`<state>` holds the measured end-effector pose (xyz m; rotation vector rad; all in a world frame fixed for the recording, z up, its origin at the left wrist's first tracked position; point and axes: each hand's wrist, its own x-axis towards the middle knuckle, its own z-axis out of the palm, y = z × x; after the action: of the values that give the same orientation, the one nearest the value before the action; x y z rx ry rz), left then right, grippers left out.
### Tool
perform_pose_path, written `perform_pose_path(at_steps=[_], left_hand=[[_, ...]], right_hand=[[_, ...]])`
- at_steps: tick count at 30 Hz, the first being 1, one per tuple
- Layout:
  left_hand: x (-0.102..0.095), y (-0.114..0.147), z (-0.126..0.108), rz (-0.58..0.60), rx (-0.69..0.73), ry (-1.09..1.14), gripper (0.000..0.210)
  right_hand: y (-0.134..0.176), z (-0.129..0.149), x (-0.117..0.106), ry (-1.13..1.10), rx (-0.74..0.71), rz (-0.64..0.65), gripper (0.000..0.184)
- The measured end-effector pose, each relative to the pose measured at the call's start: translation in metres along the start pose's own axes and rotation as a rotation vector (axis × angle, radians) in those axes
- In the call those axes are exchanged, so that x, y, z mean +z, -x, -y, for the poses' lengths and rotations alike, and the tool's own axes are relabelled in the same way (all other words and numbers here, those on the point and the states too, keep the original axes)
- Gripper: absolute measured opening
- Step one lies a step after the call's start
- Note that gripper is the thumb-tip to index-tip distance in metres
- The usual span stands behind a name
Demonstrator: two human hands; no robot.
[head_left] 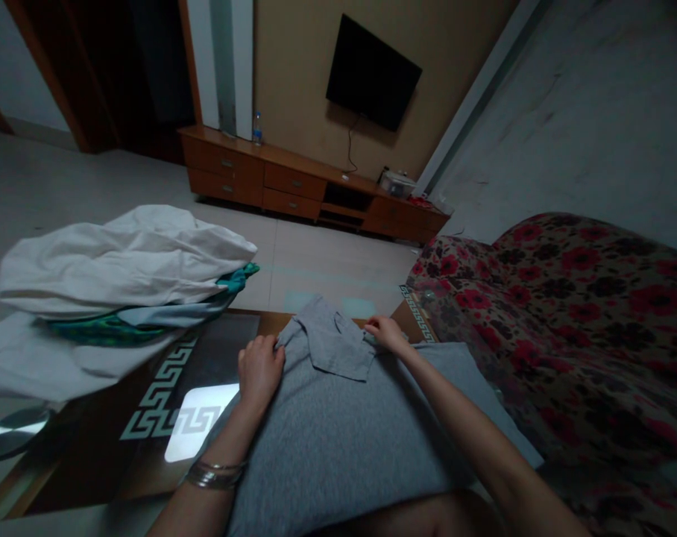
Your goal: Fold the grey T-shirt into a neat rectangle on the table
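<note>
On a dark glass table [148, 432], left hand [259, 368] and right hand [388, 333] both pinch a grey shirt [338, 418].

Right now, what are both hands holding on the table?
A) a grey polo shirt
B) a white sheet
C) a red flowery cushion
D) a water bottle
A: the left hand and right hand each grip the soft grey cotton polo shirt beside its collar.

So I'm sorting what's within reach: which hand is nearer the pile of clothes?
Left. The left hand grips the grey shirt just right of the pile of clothes; the right hand is farther right.
</note>
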<state>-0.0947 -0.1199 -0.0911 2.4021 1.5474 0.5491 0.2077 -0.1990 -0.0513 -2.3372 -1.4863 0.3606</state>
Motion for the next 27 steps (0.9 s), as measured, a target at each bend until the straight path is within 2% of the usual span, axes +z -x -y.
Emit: perform_pose_path(at_steps=[2,4,11,15,18,21,23,25,27], left_hand=[[0.000,-0.001,0.000,-0.004,0.001,-0.001,0.025],[0.000,-0.002,-0.001,-0.007,0.001,-0.001,0.026],[-0.001,0.000,-0.002,-0.019,-0.015,-0.033,0.023],[0.000,0.000,-0.002,-0.025,-0.019,-0.032,0.022],[0.000,0.000,-0.002,-0.014,-0.028,-0.030,0.023],[-0.001,0.001,-0.002,-0.007,-0.033,-0.030,0.023],[-0.001,0.002,-0.003,-0.012,-0.032,-0.024,0.023],[-0.002,0.003,-0.003,-0.017,-0.028,-0.021,0.023],[-0.002,0.003,-0.002,-0.020,-0.024,-0.019,0.023]], right_hand=[[-0.016,-0.009,0.004,-0.039,0.098,0.104,0.014],[-0.023,-0.013,0.009,-0.060,0.124,0.143,0.013],[-0.019,-0.028,0.014,0.061,0.265,0.007,0.009],[-0.015,-0.020,0.009,0.152,0.251,-0.071,0.005],[-0.004,0.006,0.000,0.173,0.095,-0.161,0.017],[0.026,0.042,-0.005,0.056,-0.268,-0.140,0.018],[0.056,0.063,0.004,-0.052,-0.457,-0.028,0.017],[0.083,0.077,0.021,-0.081,-0.527,0.039,0.036],[0.097,0.084,0.042,-0.033,-0.526,0.017,0.057]])
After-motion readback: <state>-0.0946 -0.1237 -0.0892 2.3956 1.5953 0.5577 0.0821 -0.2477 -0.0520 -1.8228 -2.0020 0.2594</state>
